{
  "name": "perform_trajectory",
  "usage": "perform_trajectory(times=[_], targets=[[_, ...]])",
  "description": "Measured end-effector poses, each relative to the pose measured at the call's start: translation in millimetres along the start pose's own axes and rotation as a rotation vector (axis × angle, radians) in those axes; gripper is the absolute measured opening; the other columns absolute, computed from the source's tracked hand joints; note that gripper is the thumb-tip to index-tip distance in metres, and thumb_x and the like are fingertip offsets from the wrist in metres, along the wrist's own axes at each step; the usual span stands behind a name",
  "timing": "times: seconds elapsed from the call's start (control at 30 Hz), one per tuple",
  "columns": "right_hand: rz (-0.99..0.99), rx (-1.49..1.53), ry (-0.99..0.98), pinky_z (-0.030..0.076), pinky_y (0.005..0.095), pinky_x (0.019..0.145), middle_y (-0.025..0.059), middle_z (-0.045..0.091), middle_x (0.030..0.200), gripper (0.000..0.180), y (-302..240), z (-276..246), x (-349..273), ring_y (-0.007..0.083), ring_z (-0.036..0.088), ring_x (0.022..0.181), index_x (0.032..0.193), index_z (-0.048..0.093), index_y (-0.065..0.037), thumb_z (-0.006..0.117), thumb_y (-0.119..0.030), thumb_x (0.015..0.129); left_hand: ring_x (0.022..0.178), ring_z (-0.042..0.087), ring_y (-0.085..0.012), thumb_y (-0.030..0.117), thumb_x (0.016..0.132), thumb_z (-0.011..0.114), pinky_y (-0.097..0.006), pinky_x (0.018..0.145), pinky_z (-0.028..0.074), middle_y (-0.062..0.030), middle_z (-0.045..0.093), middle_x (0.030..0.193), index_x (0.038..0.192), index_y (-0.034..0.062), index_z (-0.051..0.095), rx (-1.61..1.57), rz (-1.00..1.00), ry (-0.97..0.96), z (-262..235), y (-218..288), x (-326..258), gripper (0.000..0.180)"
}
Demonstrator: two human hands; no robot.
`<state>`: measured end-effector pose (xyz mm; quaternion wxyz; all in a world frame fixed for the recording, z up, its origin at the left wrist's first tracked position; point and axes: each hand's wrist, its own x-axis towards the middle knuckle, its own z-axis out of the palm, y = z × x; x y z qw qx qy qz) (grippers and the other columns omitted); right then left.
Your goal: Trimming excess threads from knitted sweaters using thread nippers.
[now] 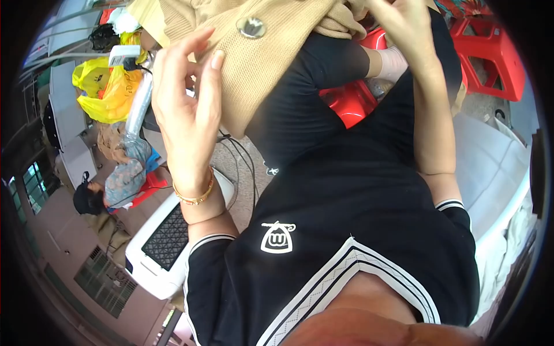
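Note:
A beige knitted garment [271,63] lies over my lap and spreads to the top edge. On it sits a round clear disc [251,27] with a dark mark; its kind I cannot make out. My left hand [187,98] hovers at the garment's left side, thumb and fingers curved and apart, with nothing seen between them. A gold-coloured bracelet [198,196] circles that wrist. My right hand [407,32] is raised at the top, past a bunched part of the knit [340,23]. The picture's edge cuts off its fingertips, so its grip is hidden.
Red plastic stools [490,57] stand at the upper right. To the left are yellow plastic bags [109,92], a white power adapter [124,56] and a white machine with a dark mesh panel [167,236]. Black cables [239,161] trail over the floor. Another person [124,179] sits farther left.

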<state>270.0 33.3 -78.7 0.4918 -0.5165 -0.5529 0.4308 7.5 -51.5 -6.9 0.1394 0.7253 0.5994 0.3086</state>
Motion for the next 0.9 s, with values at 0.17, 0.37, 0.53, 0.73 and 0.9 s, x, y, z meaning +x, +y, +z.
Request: perform_trajectory(times=[0.17, 0.37, 0.53, 0.73, 0.9], targets=[[-0.2, 0.083, -0.247, 0.049, 0.0244, 0.08, 0.0039, 0.063, 0.099, 0.042, -7, 18, -24, 0.0093, 0.06, 0.089, 0.124, 0.056, 0.001, 0.073, -0.008, 0.087, 0.083, 0.057, -0.014, 0.008, 0.089, 0.067, -0.027, 0.079, 0.045, -0.0069, 0.062, 0.098, 0.115, 0.0042, 0.068, -0.029, 0.017, 0.037, 6, -3, 5, 0.026], [-0.216, 0.172, -0.362, 0.048, 0.0261, 0.076, 0.0075, 0.063, 0.099, 0.035, -20, 25, -33, 0.0132, 0.058, 0.086, 0.121, 0.061, 0.0, 0.071, -0.008, 0.088, 0.088, 0.058, -0.0136, 0.011, 0.097, 0.059, -0.026, 0.082, 0.045, -0.0062, 0.063, 0.095, 0.109, 0.0007, 0.071, -0.145, 0.063, -0.074, 12, -18, 30, 0.02], [-0.3, 0.021, -0.396, 0.047, 0.0283, 0.071, 0.0088, 0.063, 0.096, 0.035, -9, 27, -32, 0.0164, 0.058, 0.081, 0.117, 0.064, 0.0, 0.075, -0.01, 0.085, 0.09, 0.055, -0.0083, 0.007, 0.094, 0.062, -0.022, 0.078, 0.042, -0.004, 0.064, 0.096, 0.109, 0.0014, 0.072, -0.341, -0.036, -0.186, 8, -17, 32, 0.019], [-1.077, 0.202, -0.119, 0.046, 0.0241, 0.061, 0.0087, 0.063, 0.086, 0.038, 13, 68, -2, 0.0151, 0.061, 0.072, 0.11, 0.067, 0.0, 0.082, -0.015, 0.078, 0.08, 0.053, -0.0067, 0.006, 0.09, 0.067, -0.02, 0.072, 0.041, -0.0026, 0.065, 0.095, 0.105, 0.0014, 0.073, -0.37, -0.031, -0.276, 6, -21, 41, 0.017], [-0.258, -0.027, -0.384, 0.048, 0.0244, 0.06, 0.0066, 0.066, 0.083, 0.03, -38, 58, -28, 0.0152, 0.064, 0.071, 0.106, 0.071, -0.003, 0.081, -0.013, 0.08, 0.078, 0.053, -0.0064, 0.006, 0.09, 0.068, -0.019, 0.069, 0.041, -0.0032, 0.066, 0.094, 0.103, 0.0016, 0.074, -0.372, -0.032, -0.271, 6, -32, 43, 0.015]])
